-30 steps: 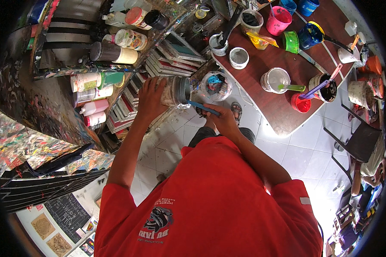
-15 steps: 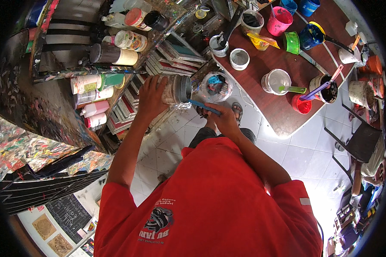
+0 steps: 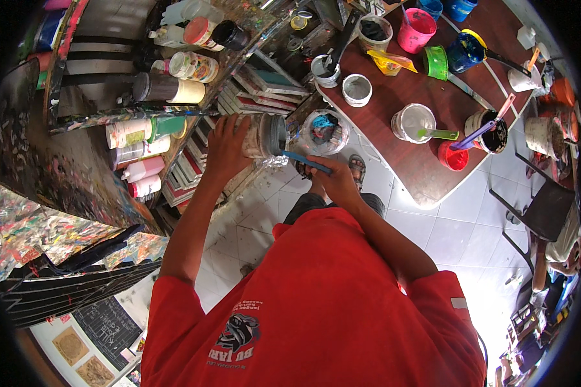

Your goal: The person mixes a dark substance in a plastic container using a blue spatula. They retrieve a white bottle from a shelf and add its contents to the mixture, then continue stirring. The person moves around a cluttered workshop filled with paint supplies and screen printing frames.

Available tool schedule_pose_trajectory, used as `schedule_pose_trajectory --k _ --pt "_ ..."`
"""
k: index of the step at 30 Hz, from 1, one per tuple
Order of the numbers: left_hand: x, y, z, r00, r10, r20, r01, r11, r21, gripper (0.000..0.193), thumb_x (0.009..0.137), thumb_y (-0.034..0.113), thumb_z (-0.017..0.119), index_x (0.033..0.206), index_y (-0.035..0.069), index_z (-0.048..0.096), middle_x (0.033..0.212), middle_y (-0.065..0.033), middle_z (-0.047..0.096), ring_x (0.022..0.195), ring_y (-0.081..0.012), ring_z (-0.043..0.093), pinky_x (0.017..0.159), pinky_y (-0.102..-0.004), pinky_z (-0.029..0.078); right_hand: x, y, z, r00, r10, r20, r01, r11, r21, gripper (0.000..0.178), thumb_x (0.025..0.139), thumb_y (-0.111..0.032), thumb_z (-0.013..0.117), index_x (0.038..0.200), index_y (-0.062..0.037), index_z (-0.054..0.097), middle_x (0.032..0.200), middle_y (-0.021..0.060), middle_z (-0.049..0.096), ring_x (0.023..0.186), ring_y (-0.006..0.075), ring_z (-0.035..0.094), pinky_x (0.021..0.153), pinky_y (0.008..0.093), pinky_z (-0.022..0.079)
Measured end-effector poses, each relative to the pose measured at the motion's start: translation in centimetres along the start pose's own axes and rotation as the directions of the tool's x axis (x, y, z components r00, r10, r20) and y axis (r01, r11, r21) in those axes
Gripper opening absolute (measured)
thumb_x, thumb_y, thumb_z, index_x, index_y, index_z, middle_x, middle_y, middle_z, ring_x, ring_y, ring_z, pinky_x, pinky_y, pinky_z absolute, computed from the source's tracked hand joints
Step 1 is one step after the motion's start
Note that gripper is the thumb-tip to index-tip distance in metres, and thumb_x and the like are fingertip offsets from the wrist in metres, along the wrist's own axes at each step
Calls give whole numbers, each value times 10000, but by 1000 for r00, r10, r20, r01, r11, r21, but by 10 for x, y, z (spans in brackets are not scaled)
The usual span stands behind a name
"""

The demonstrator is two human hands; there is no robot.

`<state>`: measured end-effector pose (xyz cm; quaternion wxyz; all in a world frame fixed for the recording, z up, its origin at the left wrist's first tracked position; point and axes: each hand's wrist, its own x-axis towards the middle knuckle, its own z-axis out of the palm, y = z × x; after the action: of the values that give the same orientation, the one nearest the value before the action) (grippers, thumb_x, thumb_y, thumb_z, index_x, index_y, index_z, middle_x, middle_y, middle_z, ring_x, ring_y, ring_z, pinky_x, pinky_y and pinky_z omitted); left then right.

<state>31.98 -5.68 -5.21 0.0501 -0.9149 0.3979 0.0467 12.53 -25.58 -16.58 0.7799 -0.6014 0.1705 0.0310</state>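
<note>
Jar (image 3: pixel 257 138), grey and paint-smeared, held left of centre in the upper half of the frame; lies on its side in the grip, threaded mouth facing right. Left hand (image 3: pixel 228 140) clamped round the base end, fingers over the top. Right hand (image 3: pixel 339 180) closed on a slim blue tool (image 3: pixel 306 161), near frame centre; tool's far end points up-left at the lower edge of the jar mouth. Can't tell if the tip is inside or just at the rim.

Left thumb hidden behind the jar. Contents not readable from this angle. Clear bucket (image 3: pixel 343 137) below and right of the mouth, blue and dark stuff in it, can't identify. Far right edge: dark clutter, hard to make out. Top-edge tubs cut off.

Upper right: red-brown table (image 3: pixel 419 177) with paint pots, incl. pink tub (image 3: pixel 417 35), green tub (image 3: pixel 436 63), red pot (image 3: pixel 452 158). Upper left: paint-stained shelf (image 3: pixel 119 117) with bottles, stacked frames (image 3: pixel 188 158) to its lower right. Pale tile floor (image 3: pixel 458 242), chair (image 3: pixel 549 209) at right, chalkboard (image 3: pixel 108 329) lower left. Red shirt (image 3: pixel 368 284) fills lower middle.
</note>
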Motion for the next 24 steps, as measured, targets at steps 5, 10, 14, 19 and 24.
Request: schedule_pose_trajectory --k 5,10,14,19,24 --pt "1 -1 0 999 19 -28 -20 1000 -17 972 539 287 886 1400 144 458 1394 -145 447 1324 -385 397 993 -560 401 0 -4 -3 998 46 34 -45 999 -24 325 934 18 592 1256 31 637 1024 86 714 960 121 634 893 256 499" --pt "3 2 -2 1000 21 -19 -21 1000 -12 984 527 274 893 1396 144 451 1395 -144 443 1325 -381 397 984 -564 407 -1 -5 -4 999 35 32 -34 999 -22 328 934 18 592 1259 30 636 1022 89 713 956 121 631 887 259 500" --pt "3 5 -3 1000 16 -8 -16 1000 -14 983 527 264 895 1394 145 449 1395 -144 441 1328 -378 396 982 -566 408 -2 -3 -5 999 43 33 -43 999 -21 328 931 26 585 1255 33 637 1020 90 715 954 120 630 884 254 497" --pt "3 5 -3 1000 12 4 -12 1000 -13 974 537 266 897 1394 149 451 1401 -145 438 1337 -380 389 984 -571 407 -3 -6 -5 999 18 30 -18 1000 -8 329 929 33 580 1252 31 641 1021 94 717 954 116 632 876 244 493" --pt "2 6 -4 1000 11 7 -11 1000 -13 990 535 269 906 1404 154 446 1410 -144 436 1339 -383 386 990 -572 403 -3 -1 -5 999 21 27 -21 1000 3 330 925 40 584 1250 30 643 1028 95 719 945 114 636 869 237 497"
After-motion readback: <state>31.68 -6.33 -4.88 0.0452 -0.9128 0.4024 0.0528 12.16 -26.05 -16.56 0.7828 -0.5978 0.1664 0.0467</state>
